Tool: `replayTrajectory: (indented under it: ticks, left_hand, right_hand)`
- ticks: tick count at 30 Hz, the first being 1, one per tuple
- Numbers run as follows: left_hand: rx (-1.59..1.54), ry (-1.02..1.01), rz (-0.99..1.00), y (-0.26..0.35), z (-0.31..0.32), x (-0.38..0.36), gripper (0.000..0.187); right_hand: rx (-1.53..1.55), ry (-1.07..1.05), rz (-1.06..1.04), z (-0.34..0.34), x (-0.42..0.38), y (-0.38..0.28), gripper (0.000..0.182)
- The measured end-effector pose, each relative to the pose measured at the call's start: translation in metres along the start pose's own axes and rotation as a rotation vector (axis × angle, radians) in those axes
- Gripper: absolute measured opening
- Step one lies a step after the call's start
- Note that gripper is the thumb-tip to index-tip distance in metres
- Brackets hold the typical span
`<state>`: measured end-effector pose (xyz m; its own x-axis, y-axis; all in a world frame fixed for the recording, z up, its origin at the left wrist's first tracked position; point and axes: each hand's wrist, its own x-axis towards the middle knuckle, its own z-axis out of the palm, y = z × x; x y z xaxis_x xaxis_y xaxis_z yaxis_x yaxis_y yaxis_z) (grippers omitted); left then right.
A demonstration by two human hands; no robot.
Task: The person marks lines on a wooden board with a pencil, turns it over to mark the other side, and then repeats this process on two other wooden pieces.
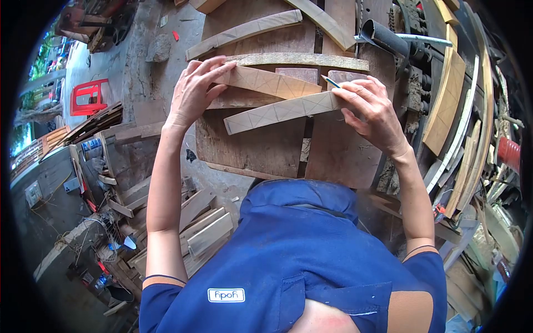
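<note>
At marked wood (280, 112), right fingers (356, 95) holding pencil (331, 82)

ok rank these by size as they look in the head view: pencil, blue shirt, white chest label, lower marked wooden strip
1. blue shirt
2. lower marked wooden strip
3. white chest label
4. pencil, partly hidden by the right hand

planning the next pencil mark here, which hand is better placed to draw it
Probably the right hand: it holds the pencil near the right end of the lower wooden strip. The left hand is at the upper wooden strip's left end.
</note>
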<state>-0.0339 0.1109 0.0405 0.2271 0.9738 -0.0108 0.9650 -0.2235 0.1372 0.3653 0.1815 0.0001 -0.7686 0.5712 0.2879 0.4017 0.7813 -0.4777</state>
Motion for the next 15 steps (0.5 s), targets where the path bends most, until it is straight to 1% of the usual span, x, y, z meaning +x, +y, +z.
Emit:
replayTrajectory:
  ticks: [1, 2, 4, 5, 7, 8, 9, 11, 13, 15]
  left_hand:
    - [0.065, 0.021, -0.009, 0.002, -0.001, 0.000, 0.059]
    - [0.064, 0.018, -0.005, 0.005, -0.001, -0.002, 0.059]
    - [-0.234, 0.163, -0.079, 0.024, -0.005, -0.007, 0.061]
    - [-0.236, 0.159, -0.081, 0.034, -0.005, -0.012, 0.061]
    - [-0.256, 0.056, 0.004, 0.057, -0.003, -0.023, 0.058]
    - [-0.171, 0.066, 0.023, 0.067, -0.001, -0.026, 0.058]
    - [-0.147, 0.121, 0.050, 0.067, 0.011, -0.032, 0.058]
    - [-0.260, 0.145, -0.050, 0.073, 0.028, -0.043, 0.061]
    - [-0.235, 0.172, -0.048, 0.091, 0.022, -0.043, 0.063]
    - [-0.250, 0.204, -0.059, 0.093, 0.034, -0.048, 0.066]
  right_hand:
    - [-0.003, 0.001, 0.005, 0.000, 0.001, 0.001, 0.050]
    - [-0.003, 0.001, 0.009, 0.000, 0.000, 0.002, 0.050]
    - [-0.003, 0.021, 0.019, -0.001, -0.002, 0.003, 0.047]
    - [0.000, 0.018, 0.021, -0.002, -0.002, 0.004, 0.047]
    - [0.003, 0.029, 0.042, -0.004, -0.003, 0.006, 0.045]
    - [-0.001, 0.030, 0.053, -0.004, -0.003, 0.008, 0.044]
    - [0.001, 0.025, 0.051, -0.006, 0.000, 0.008, 0.044]
    - [-0.026, 0.033, 0.028, -0.012, 0.005, 0.007, 0.044]
    - [-0.022, 0.029, 0.020, -0.012, 0.008, 0.011, 0.044]
    - [0.002, 0.014, 0.014, -0.012, 0.010, 0.014, 0.045]
